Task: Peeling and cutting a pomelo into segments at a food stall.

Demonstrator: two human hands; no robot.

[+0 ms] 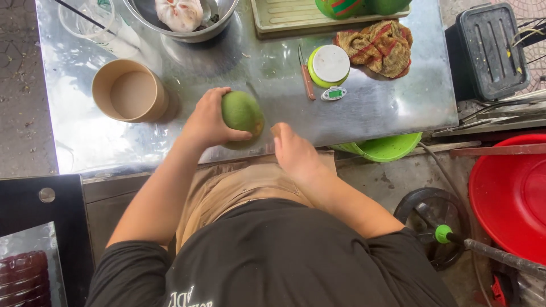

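Fruit: a round green fruit (242,112), maybe a pomelo or green mango, sits on the near edge of the shiny metal table (387,102), close to the person's body.
Left hand: the left hand (207,120) wraps the fruit's left side, fingers curled over the top and thumb pressed on its near face, gripping it.
Right hand: the right hand (293,150) is just right of the fruit, fingers folded in; seen from the back, I cannot tell whether it holds anything or touches the fruit.
Weight: it looks dense and fairly heavy for its size, by my guess.
Surface: smooth, firm rind, likely slick on wet steel and prone to rolling.
Best hold: palm over the widest part, as the left hand does, pressing down.
Nearby: a brown paper bowl (129,90) to the far left, a small round scale (330,66) and a wooden-handled knife (306,79) to the far right, a striped rag (377,46) beyond.
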